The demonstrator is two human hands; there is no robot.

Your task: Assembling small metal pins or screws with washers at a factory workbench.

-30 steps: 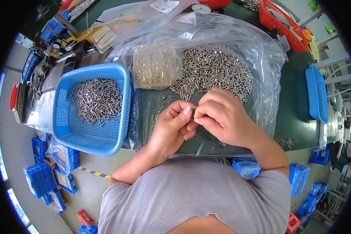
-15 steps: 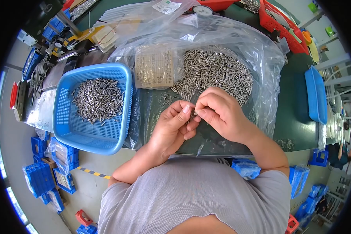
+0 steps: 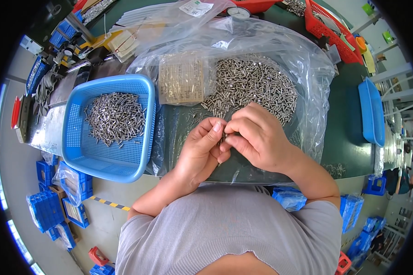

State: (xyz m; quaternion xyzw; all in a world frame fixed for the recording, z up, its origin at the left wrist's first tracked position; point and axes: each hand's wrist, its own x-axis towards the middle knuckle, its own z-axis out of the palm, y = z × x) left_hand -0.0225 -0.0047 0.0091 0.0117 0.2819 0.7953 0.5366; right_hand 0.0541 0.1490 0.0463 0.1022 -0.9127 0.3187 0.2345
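My left hand [image 3: 201, 145] and my right hand [image 3: 258, 138] meet at the fingertips over the near part of the bench. Between them shows a bit of a small metal pin [image 3: 223, 137], mostly covered by the fingers. My left hand is curled, thumb over fingers, closed on it; my right thumb and forefinger pinch at the same spot. Just beyond, a large heap of small metal pins [image 3: 257, 85] lies on clear plastic sheeting [image 3: 314, 91]. To the left, a blue mesh basket [image 3: 110, 167] holds a second pile of pins [image 3: 117, 117].
A plastic-wrapped tan packet [image 3: 181, 82] lies left of the heap. A few thin slivers [image 3: 335, 170] lie near the bench's right front edge. Farther off stand a red basket [image 3: 337, 43], a blue tray [image 3: 371, 112] and a round dial [image 3: 238, 12]. Blue crates [image 3: 46, 211] stand on the floor.
My right hand has shifted slightly left and its fingertips have come closer over my left fingers. My left hand stays nearly in place.
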